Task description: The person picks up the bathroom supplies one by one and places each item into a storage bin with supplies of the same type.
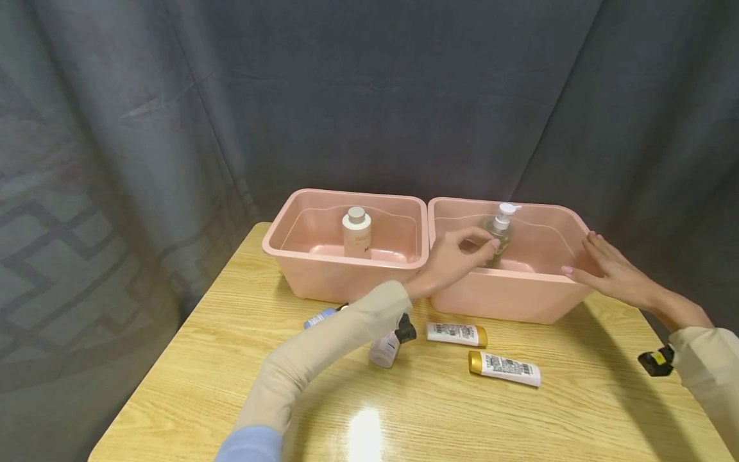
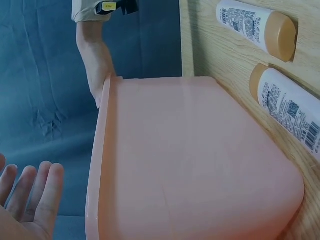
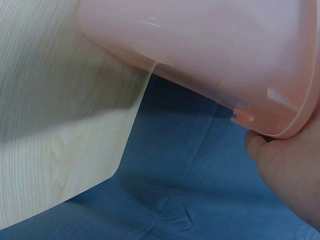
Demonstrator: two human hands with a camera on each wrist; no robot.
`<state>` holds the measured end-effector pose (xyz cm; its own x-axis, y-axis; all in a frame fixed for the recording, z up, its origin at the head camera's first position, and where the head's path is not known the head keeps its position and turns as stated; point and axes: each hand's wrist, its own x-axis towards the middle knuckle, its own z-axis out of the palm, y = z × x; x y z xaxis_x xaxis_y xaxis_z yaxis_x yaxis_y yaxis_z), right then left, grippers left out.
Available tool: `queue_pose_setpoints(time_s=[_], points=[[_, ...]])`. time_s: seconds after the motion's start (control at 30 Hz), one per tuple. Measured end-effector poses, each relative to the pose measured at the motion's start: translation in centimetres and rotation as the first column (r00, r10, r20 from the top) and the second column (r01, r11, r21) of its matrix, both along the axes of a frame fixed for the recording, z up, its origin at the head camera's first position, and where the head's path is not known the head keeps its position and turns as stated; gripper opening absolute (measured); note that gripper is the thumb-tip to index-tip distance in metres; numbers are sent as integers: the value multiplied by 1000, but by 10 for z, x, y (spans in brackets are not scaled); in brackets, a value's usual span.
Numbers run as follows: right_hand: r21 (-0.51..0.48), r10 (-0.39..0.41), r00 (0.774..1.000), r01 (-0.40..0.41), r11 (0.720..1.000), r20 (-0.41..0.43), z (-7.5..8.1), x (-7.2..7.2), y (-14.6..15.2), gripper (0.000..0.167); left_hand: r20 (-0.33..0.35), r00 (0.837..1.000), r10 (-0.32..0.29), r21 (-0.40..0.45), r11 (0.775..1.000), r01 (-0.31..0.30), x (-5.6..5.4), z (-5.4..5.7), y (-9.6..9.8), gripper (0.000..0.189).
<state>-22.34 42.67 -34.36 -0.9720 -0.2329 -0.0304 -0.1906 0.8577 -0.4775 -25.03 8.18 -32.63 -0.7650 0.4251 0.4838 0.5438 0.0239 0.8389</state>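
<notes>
My left hand (image 1: 450, 260) hovers over the front rim of the right pink bin (image 1: 502, 295), fingers loosely bent with nothing seen between them. Just beyond its fingertips, a clear pump bottle (image 1: 500, 234) with a white pump stands inside that bin, partly hidden by the hand. In the left wrist view, several left fingers (image 2: 47, 195) spread loosely beside the bin wall. My right hand (image 1: 620, 276) holds the right end of the same bin, thumb over the front rim. A fingertip (image 3: 255, 142) tucks against the underside of the rim in the right wrist view.
A white bottle (image 1: 356, 234) stands in the left pink bin (image 1: 340, 276). Two white tubes, one (image 1: 453, 333) behind the other (image 1: 508, 369), have gold caps and lie on the wooden table (image 1: 439, 417). A pale bottle (image 1: 383, 350) and a blue one (image 1: 319, 317) are partly covered by the left arm.
</notes>
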Motion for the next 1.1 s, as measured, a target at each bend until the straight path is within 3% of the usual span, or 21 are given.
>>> queue_pose_setpoints(time_s=[0.5,0.87,1.1], points=[[6,-2,1000,2,1000,-7,1,1,-1,91,-100,992,-75,-95,993,65,8,-7,-6,13],[6,-8,1000,8,1000,0,1,1,-2,93,-150,983,-109,-140,986,88,11,-14,-7,15],[14,-13,1000,13,1000,1,2,1,-3,93,-172,977,-124,-216,973,85,13,-21,-8,16]])
